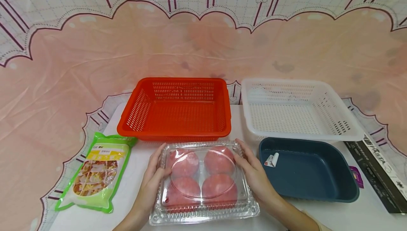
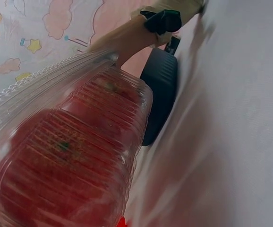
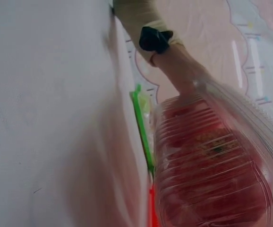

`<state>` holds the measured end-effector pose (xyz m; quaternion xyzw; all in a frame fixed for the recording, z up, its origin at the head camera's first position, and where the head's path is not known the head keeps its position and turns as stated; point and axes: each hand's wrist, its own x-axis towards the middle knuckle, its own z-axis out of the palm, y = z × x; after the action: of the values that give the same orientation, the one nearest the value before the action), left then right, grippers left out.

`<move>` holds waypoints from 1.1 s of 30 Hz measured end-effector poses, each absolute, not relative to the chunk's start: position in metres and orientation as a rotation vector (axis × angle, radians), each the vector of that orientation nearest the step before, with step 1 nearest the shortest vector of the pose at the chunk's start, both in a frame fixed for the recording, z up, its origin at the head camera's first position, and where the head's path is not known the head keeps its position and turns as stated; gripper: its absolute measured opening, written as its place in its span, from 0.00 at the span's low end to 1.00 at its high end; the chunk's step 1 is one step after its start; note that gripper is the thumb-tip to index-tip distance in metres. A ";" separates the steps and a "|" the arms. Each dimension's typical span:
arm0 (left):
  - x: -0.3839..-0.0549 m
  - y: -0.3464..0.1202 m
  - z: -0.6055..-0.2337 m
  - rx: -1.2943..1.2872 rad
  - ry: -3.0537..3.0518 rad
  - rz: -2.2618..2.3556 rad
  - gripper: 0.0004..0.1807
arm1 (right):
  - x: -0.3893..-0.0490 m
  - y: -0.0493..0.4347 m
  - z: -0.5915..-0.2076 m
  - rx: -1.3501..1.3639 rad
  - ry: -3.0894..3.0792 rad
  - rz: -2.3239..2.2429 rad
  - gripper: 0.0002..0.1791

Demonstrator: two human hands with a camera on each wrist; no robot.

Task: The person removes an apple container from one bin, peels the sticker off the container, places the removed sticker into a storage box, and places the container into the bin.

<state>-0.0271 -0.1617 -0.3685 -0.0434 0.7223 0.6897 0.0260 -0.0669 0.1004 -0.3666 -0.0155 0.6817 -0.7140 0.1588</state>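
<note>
A clear plastic clamshell box (image 1: 203, 214) with a ribbed rim holds several round red fruits (image 1: 219, 187), seen through its lid. My left hand (image 1: 152, 179) grips the box's left side, thumb on the lid edge. On the opposite side my right hand (image 1: 255, 176) holds it the same way. Both wrist views show the box (image 2: 75, 156) raised above the white table, its ribbed underside showing. Green stem spots with tan flecks mark the fruits (image 3: 217, 149). Fingers under the box are mostly hidden.
Behind the box stand a red basket (image 1: 178, 135) and a white basket (image 1: 302, 135). A dark blue basin (image 1: 311, 178) with a small white item (image 1: 272, 160) lies right, beside a long black-and-white pasta box (image 1: 378, 174) and a purple packet (image 1: 357, 177). A green food bag (image 1: 95, 174) lies left.
</note>
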 end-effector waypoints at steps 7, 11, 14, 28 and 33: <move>-0.022 -0.161 -0.364 -0.113 2.222 2.140 0.36 | -0.063 0.102 -0.362 -0.037 1.988 -2.009 0.31; -0.019 -0.161 -0.360 -0.104 2.251 2.135 0.38 | -0.059 0.103 -0.358 -0.041 2.000 -2.006 0.31; -0.016 -0.160 -0.356 -0.107 2.258 2.139 0.38 | -0.055 0.104 -0.354 -0.071 2.013 -2.005 0.31; -0.005 -0.166 -0.332 -0.152 2.276 2.085 0.37 | -0.049 0.103 -0.338 -0.194 1.985 -2.051 0.30; -0.012 -0.169 -0.324 -0.127 2.284 2.076 0.36 | -0.057 0.100 -0.329 -0.227 2.060 -2.009 0.31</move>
<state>-0.0118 -0.1686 -0.3237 -0.0410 0.7391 0.6718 0.0263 -0.0567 0.1001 -0.3292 -0.0779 0.7078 -0.6904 0.1275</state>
